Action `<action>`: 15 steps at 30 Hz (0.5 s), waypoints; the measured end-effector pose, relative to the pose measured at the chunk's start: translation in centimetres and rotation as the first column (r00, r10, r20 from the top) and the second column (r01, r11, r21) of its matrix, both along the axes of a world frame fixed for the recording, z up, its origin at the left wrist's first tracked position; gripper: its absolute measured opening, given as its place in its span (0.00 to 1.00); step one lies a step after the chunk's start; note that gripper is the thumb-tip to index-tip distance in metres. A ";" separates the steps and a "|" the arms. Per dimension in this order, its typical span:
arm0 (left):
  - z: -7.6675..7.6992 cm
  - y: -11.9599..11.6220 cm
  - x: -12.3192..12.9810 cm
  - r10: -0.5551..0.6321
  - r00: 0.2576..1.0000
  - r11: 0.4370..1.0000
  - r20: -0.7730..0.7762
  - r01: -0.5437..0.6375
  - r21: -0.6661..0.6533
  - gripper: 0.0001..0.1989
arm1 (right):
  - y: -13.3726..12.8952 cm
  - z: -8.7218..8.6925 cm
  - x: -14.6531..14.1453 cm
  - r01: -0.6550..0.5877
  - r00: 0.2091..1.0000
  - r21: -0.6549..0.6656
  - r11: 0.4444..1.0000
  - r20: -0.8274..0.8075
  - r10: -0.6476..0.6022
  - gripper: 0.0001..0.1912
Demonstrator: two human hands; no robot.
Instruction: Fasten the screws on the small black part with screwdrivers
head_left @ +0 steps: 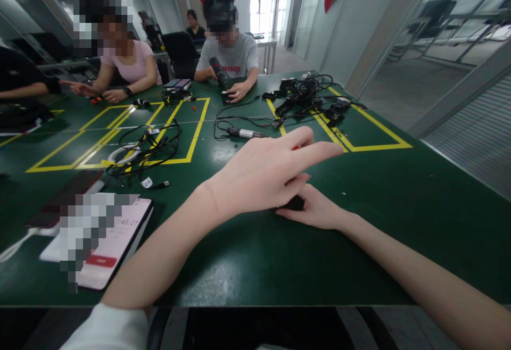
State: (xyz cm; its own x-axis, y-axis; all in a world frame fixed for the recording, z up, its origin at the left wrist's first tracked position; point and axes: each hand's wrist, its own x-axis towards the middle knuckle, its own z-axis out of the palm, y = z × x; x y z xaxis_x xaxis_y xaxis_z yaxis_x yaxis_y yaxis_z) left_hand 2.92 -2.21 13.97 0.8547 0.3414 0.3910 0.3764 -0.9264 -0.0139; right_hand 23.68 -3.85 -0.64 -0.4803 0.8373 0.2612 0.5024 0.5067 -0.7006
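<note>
My left hand [265, 172] is in front of my right hand, its back towards me. One finger stretches out to the right while the others bend. A speck of orange-red shows between its upper fingers; whatever it holds is mostly hidden behind the hand. My right hand [321, 207] rests low over the table, thumb and fingers closed around a small black object [295, 203]. The left hand covers much of that object, so its kind does not show. Just beyond the left hand lies a black and silver pen-like tool [245, 133] with a cable.
Coiled cables [155, 142] lie at the left and a black cable heap [301, 94] at the far right, near yellow tape outlines [379, 148]. A phone [115, 243] is near my left forearm on the green table [431, 196]. Across, a co-worker [229, 57] holds a power screwdriver [217, 71].
</note>
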 end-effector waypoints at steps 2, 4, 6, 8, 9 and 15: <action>0.0 0.0 0.0 0.005 1.000 1.000 0.007 -0.005 0.002 0.22 | 0.0 0.0 0.0 -0.004 1.000 -0.012 1.000 -0.009 0.004 0.10; -0.1 0.0 0.0 -0.035 0.999 0.999 0.018 0.035 -0.001 0.22 | 0.0 -0.1 0.0 -0.012 1.000 -0.010 1.000 -0.018 0.012 0.11; -0.1 0.0 0.0 -0.059 0.998 0.998 0.020 0.059 -0.012 0.23 | 0.0 -0.1 0.0 -0.011 1.000 0.000 1.000 -0.016 0.011 0.12; -0.1 0.0 0.0 -0.031 0.999 0.999 0.016 0.032 -0.017 0.23 | 0.0 -0.1 0.0 -0.002 1.000 -0.002 1.000 -0.011 0.002 0.12; -0.2 0.1 0.0 -0.015 1.000 1.000 0.017 0.016 -0.016 0.23 | 0.0 -0.1 0.0 0.001 1.000 -0.004 1.000 -0.012 -0.002 0.12; -0.1 0.1 0.0 -0.052 0.998 0.998 0.019 0.053 -0.028 0.24 | 0.0 -0.1 0.0 -0.011 1.000 0.002 1.000 -0.010 0.011 0.11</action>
State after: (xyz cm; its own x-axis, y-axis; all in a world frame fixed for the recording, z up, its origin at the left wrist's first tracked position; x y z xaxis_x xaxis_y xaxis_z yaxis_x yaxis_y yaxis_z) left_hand 2.91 -2.11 13.87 0.8646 0.3076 0.3972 0.3272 -0.9448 0.0194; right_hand 23.66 -3.85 -0.70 -0.4868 0.8314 0.2680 0.4897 0.5138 -0.7044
